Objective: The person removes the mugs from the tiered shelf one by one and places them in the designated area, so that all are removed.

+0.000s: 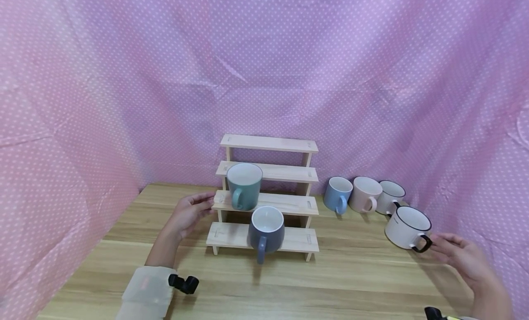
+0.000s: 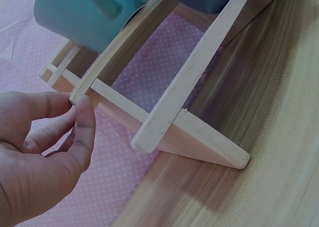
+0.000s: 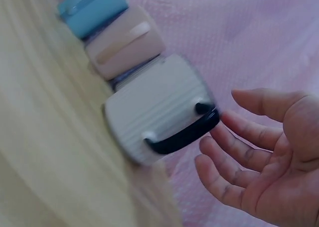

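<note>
A wooden step shelf (image 1: 289,204) stands on the table, and my left hand (image 1: 188,215) pinches the left end of its second step from the bottom between thumb and fingers (image 2: 84,127). A green mug (image 1: 249,191) sits on that step. On the lowest step is a dark grey-blue mug (image 1: 272,232), its handle towards me. At the right, my right hand (image 1: 463,255) is beside the black handle of a white mug with a dark rim (image 1: 402,230). Its fingers are spread and loosely bent in the right wrist view, the fingertips close to the handle; contact is unclear.
Behind the white mug, a blue mug (image 1: 335,194), a pink mug (image 1: 361,197) and another white dark-rimmed mug (image 1: 386,201) stand in a row. A pink dotted cloth (image 1: 264,81) hangs behind and around the wooden table (image 1: 355,274).
</note>
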Demonstrator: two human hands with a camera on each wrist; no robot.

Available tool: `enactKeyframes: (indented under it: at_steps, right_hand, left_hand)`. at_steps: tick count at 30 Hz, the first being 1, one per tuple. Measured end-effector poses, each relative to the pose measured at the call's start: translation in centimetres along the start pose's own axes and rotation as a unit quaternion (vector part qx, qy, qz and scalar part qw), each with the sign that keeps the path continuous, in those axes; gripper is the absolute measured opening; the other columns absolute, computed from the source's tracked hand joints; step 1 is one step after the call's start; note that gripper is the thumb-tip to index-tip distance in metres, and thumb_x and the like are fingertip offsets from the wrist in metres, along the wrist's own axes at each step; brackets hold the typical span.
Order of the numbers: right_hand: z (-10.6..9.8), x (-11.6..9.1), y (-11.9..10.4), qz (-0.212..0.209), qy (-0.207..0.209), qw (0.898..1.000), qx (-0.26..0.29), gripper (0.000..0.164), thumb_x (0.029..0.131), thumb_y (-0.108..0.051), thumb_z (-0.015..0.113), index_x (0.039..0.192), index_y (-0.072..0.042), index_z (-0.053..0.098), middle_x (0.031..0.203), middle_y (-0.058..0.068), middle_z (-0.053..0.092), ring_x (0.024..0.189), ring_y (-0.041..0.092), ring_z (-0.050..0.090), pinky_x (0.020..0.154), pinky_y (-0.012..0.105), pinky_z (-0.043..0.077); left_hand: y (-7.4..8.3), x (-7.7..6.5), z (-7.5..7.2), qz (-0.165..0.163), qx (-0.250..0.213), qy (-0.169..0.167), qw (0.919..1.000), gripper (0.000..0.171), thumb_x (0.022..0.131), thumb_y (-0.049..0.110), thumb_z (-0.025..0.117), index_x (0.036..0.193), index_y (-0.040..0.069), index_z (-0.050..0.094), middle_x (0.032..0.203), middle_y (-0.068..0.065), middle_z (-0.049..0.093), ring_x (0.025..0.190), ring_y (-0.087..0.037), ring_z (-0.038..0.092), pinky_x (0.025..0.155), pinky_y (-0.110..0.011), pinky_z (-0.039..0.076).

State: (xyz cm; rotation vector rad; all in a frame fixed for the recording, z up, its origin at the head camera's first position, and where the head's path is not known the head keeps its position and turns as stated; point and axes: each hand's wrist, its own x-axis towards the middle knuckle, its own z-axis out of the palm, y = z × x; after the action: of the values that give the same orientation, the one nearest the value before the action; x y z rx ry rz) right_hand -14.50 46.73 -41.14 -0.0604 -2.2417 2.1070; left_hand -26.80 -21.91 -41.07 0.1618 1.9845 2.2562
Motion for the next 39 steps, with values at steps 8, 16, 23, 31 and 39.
enactKeyframes:
  at_steps: [8, 16, 23, 31, 39]
  right_hand:
    - [1.8, 0.1, -3.4, -0.008, 0.018, 0.998, -0.052, 0.015, 0.103, -0.008, 0.062, 0.106, -0.016, 0.075, 0.1, -0.011, 0.074, 0.088, 0.007, 0.07, 0.076, 0.018, 0.059]
    - [5.8, 2.1, -5.0, -0.068, -0.003, 0.983, -0.173, 0.013, 0.103, -0.012, 0.064, 0.113, -0.012, 0.071, 0.101, -0.017, 0.071, 0.091, 0.001, 0.068, 0.075, 0.022, 0.061]
    - [10.4, 3.9, -6.0, -0.051, -0.037, 0.961, -0.27, 0.038, 0.104, -0.025, 0.063, 0.124, 0.008, 0.061, 0.103, -0.01, 0.068, 0.094, 0.001, 0.063, 0.078, 0.025, 0.061]
    - [14.7, 5.8, -6.5, -0.112, -0.117, 0.943, -0.29, 0.037, 0.105, -0.029, 0.061, 0.126, 0.002, 0.065, 0.121, 0.016, 0.066, 0.1, 0.008, 0.064, 0.082, 0.034, 0.062]
    - [19.2, 7.4, -7.3, -0.158, -0.172, 0.924, -0.301, 0.032, 0.103, -0.027, 0.065, 0.123, -0.003, 0.068, 0.108, 0.007, 0.071, 0.095, 0.019, 0.069, 0.075, 0.032, 0.061]
  left_hand:
    - [0.1, 0.0, 0.0, -0.003, 0.008, 0.002, 1.0, 0.046, 0.103, -0.003, 0.054, 0.146, -0.014, 0.042, 0.126, -0.009, 0.058, 0.104, -0.009, 0.062, 0.096, -0.026, 0.057]
    - [0.0, -0.1, 0.1, -0.003, 0.005, 0.004, 1.0, 0.046, 0.103, -0.004, 0.053, 0.146, -0.014, 0.041, 0.126, -0.008, 0.058, 0.103, -0.009, 0.062, 0.093, -0.023, 0.057]
    - [-0.1, -0.3, 0.2, -0.004, 0.008, 0.005, 0.9999, 0.046, 0.103, -0.003, 0.054, 0.146, -0.014, 0.041, 0.125, -0.009, 0.058, 0.102, -0.009, 0.063, 0.092, -0.023, 0.057]
    - [0.0, -0.4, 0.2, 0.003, 0.006, 0.008, 0.9999, 0.048, 0.102, -0.003, 0.056, 0.146, -0.016, 0.041, 0.124, -0.007, 0.06, 0.101, -0.009, 0.063, 0.097, -0.029, 0.057]
    - [0.2, -0.4, 0.2, 0.0, 0.01, 0.001, 1.0, 0.047, 0.103, -0.003, 0.054, 0.147, -0.014, 0.041, 0.126, -0.009, 0.058, 0.103, -0.009, 0.063, 0.102, -0.033, 0.055]
